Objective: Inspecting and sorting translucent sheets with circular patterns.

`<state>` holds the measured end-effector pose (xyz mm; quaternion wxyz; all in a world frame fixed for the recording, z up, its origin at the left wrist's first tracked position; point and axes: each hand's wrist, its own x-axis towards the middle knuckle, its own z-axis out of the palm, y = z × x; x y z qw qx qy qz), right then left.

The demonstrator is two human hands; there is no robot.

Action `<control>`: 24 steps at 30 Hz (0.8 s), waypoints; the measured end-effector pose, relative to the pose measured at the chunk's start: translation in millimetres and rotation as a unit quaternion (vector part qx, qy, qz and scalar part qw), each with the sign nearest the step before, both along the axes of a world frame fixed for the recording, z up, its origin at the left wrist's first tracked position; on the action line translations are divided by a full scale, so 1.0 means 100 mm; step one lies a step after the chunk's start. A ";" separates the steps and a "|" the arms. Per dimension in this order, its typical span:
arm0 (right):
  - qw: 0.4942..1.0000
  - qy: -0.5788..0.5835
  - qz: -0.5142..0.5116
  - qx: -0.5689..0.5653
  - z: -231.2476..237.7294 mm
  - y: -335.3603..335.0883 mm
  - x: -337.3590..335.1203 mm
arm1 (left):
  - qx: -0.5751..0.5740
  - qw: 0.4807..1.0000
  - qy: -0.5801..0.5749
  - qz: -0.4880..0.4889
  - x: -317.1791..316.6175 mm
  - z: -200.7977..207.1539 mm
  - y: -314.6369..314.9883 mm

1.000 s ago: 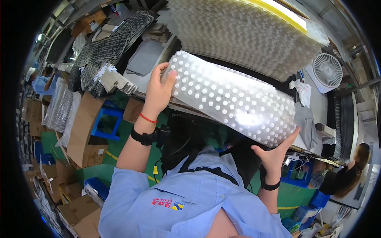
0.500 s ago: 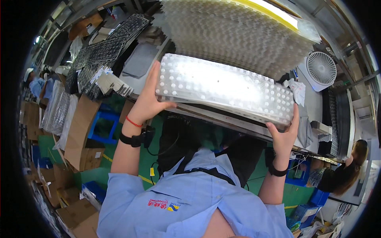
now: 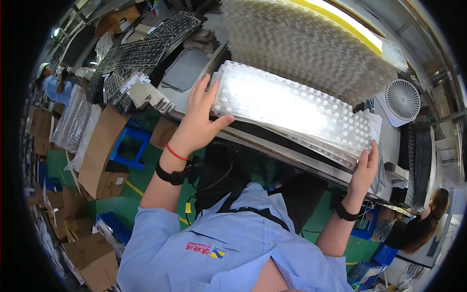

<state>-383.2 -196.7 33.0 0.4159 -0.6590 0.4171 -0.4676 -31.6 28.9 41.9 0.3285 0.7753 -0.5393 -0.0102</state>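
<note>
A short stack of clear plastic sheets with rows of round bumps [image 3: 287,104] lies across the workbench in front of me, its lower layers slightly fanned out along the near edge. Glare whitens much of its top. My left hand [image 3: 200,114] is at the stack's left end, fingers spread and thumb apart, holding nothing. At the right end, my right hand [image 3: 365,168] has its fingers stretched out by the near corner. Whether its fingertips touch the sheets I cannot tell.
Behind rises a tall stack of similar translucent sheets [image 3: 306,48] topped with yellow. A white fan [image 3: 403,100] stands at right. Dark grid panels [image 3: 141,56] and grey sheets [image 3: 185,70] lie at left. Cardboard boxes [image 3: 90,258] stand on the floor; another person [image 3: 413,226] is at right.
Both hands have loosened from the ends of the sheet stack, which they were gripping. The stack now sits against the tall pile, its layers less even. The whole view has shifted slightly.
</note>
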 end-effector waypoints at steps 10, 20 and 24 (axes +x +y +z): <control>0.994 -0.041 -0.098 -0.039 0.08 -0.20 -0.08 | 0.032 0.998 -0.051 0.015 -0.45 0.07 0.06; 0.986 -0.116 -0.111 0.041 0.05 -0.31 -0.29 | -0.157 0.976 0.115 0.097 -0.62 -0.14 0.18; 0.975 -0.193 -0.060 0.096 0.05 -0.41 -0.47 | -0.105 0.798 0.593 0.029 -0.43 -0.22 0.18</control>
